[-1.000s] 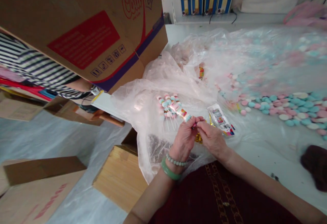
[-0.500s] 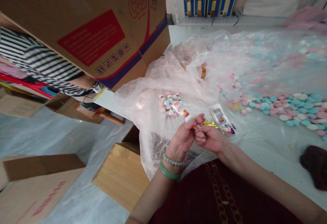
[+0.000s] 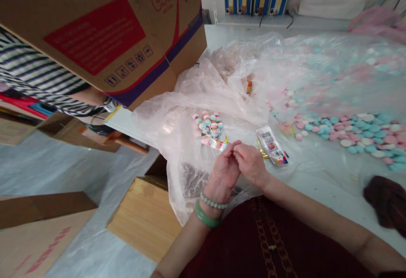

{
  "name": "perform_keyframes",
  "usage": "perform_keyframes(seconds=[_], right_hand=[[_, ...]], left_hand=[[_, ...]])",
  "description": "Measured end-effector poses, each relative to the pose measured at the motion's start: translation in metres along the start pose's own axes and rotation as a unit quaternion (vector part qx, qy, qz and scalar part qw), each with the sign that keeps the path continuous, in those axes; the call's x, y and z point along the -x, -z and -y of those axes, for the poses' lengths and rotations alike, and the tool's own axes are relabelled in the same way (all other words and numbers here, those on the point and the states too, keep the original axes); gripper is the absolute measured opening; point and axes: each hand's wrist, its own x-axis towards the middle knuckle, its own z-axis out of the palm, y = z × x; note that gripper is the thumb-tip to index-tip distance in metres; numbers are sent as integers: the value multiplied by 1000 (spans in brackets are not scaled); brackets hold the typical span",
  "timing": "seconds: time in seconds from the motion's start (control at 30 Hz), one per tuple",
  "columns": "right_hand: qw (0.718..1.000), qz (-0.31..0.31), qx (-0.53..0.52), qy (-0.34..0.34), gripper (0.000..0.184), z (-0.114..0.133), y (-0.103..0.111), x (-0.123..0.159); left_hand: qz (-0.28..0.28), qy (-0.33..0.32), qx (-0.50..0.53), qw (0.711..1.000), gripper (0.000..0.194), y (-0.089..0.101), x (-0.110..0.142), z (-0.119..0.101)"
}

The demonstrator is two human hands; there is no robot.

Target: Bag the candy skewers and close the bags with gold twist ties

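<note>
marshmallow skewer (image 3: 213,143) juts just in front of piled marshmallow sticks (image 3: 207,123) from the closed grip of the left hand (image 3: 225,170), the right hand (image 3: 252,166) pinching narrowly on something hidden, seemingly twisting on a gold tie (image 3: 226,139), which next calls for steady, tightening turns.

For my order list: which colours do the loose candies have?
The loose candies are pink, light blue and white, seen best in the head view.

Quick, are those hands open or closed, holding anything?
Left hand: closed, apparently holding the wrapped candy.
Right hand: closed, fingertips at the left's; anything held is hidden.
</note>
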Motion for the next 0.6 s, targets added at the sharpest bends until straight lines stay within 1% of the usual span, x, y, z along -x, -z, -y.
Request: perform_keyframes(seconds=[0.03, 0.07, 0.1, 0.13, 0.17, 0.2, 0.23, 0.27, 0.3, 0.33, 0.37, 0.4, 0.43, 0.47, 0.5, 0.53, 0.57, 0.6], right_hand=[[989, 25, -121, -79, 15, -3, 0, -3], [956, 56, -243, -156, 13, -6, 0, -4], [906, 89, -347, -224, 14, -8, 2, -5], [855, 114, -424, -274, 18, -9, 4, -4], [819, 132, -468, -305, 21, -10, 7, -3], [806, 144, -478, -318, 23, -10, 11, 0], [819, 147, -457, -313, 23, -10, 15, 2], [854, 136, -410, -291, 21, -10, 20, 5], [896, 109, -345, -258, 20, -9, 24, 6], [932, 75, -278, -220, 17, -7, 28, 7], [955, 43, -228, -186, 12, -5, 31, 7], [963, 25, -211, -164, 10, -2, 33, 6], [960, 32, -228, -159, 14, 1, 32, 4], [946, 54, -270, -171, 20, 4, 30, 2], [924, 74, -321, -195, 24, 7, 27, 0], [901, 72, -367, -221, 25, 9, 23, -3], [884, 44, -399, -241, 24, 10, 19, -5], [874, -1, -415, -253, 24, 9, 16, -6]], left_hand=[[17, 5, 5, 1000, 16, 2, 2, 0], [33, 3, -4, 999, 22, 6, 5, 0], [49, -2, -23, 999, 29, 9, 7, -1], [66, -10, -54, 996, 35, 13, 10, -2], [84, -15, -91, 992, 40, 16, 13, -4], [97, -21, -129, 987, 42, 20, 16, -5], [104, -33, -166, 980, 40, 23, 19, -8], [102, -53, -200, 973, 35, 26, 22, -10], [92, -78, -230, 966, 29, 28, 25, -12], [78, -101, -256, 958, 25, 29, 27, -14], [69, -112, -278, 952, 26, 30, 28, -16], [73, -103, -295, 947, 29, 29, 29, -17], [89, -73, -305, 945, 33, 28, 29, -16], [111, -30, -308, 944, 36, 26, 28, -15], [129, 13, -307, 943, 38, 24, 27, -12], [133, 40, -303, 943, 39, 22, 25, -9], [119, 44, -303, 945, 39, 19, 23, -5], [88, 25, -307, 947, 38, 17, 21, -1]])
